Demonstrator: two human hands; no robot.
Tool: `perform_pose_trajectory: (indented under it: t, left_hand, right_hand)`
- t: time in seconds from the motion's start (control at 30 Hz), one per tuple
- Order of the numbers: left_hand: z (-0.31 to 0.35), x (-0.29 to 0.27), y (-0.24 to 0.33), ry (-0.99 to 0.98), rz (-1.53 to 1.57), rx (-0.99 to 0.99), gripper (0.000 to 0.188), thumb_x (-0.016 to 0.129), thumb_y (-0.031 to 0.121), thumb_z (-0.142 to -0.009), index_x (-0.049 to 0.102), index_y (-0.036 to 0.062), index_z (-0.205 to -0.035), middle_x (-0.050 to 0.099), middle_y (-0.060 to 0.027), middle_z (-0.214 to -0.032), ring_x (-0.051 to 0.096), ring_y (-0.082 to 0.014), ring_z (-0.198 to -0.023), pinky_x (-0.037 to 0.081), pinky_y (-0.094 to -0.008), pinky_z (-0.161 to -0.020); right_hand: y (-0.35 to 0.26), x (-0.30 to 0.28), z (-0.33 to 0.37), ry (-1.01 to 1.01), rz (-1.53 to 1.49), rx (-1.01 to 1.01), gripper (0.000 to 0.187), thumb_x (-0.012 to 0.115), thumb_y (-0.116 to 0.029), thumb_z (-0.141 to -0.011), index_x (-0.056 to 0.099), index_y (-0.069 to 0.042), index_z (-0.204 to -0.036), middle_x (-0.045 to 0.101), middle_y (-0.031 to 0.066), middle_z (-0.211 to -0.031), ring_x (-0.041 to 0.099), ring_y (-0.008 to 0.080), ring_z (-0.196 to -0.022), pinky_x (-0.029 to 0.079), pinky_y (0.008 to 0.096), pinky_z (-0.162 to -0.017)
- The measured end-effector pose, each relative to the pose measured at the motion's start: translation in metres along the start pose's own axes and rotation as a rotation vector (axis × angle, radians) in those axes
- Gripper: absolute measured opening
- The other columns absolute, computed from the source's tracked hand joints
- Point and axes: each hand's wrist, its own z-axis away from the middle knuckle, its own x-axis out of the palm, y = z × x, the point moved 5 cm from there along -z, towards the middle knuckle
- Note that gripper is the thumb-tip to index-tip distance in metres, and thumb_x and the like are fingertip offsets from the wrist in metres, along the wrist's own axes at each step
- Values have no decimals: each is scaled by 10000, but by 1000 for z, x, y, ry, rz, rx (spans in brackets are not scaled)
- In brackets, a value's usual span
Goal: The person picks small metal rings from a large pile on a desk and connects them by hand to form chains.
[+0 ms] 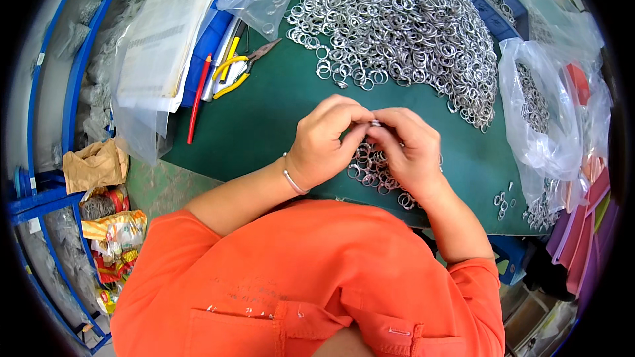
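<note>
My left hand (325,140) and my right hand (411,151) meet over the green tabletop, each closed in a pinch. Between their fingertips is a small silver ring (376,123), mostly covered by the fingers. Under and beside my right hand lies a small heap of silver rings (370,170), partly hidden by it. Beyond both hands spreads a large pile of silver rings (403,23). A bracelet circles my left wrist.
Yellow-handled pliers (238,69) and a red pencil (198,99) lie at the left, beside papers in a clear sleeve (162,33). A blue bin (486,3) stands at the back right. Plastic bags (539,112) and a few loose rings (503,205) are on the right.
</note>
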Motion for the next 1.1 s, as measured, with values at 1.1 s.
perform_pose_trajectory:
  t: [1.1]
  left_hand:
    - [-22, -3, -59, -80, 89, -247, 73, 702, -21, -780, 684, 2, -847, 690, -61, -876, 644, -136, -765, 520, -262, -704]
  right_hand:
    - [64, -4, -29, -74, -317, 547, 117, 566, 41, -888, 648, 7, -964, 693, 70, -906, 661, 107, -793, 526, 230, -641]
